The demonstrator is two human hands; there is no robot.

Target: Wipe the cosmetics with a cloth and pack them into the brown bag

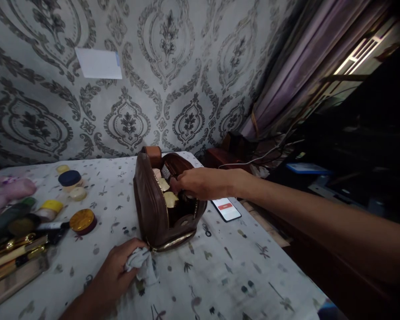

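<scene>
A brown zippered cosmetic bag [150,200] stands unzipped on the patterned cloth of the table. Inside its opening I see a few pale yellow round items [170,200]. My right hand [195,183] reaches in over the bag's right side, fingers curled downward; whatever they grip is hidden. In front of the bag's near left corner, my left hand [118,266] is closed around a crumpled pale cloth [140,262], whose loose end hangs onto the table.
A phone [227,210] with a lit screen lies right of the bag. At left are an amber-lidded jar [83,221], a dark-lidded jar [70,180], a pink item [16,190] and several brushes [23,258]. The patterned wall [173,89] rises behind the table.
</scene>
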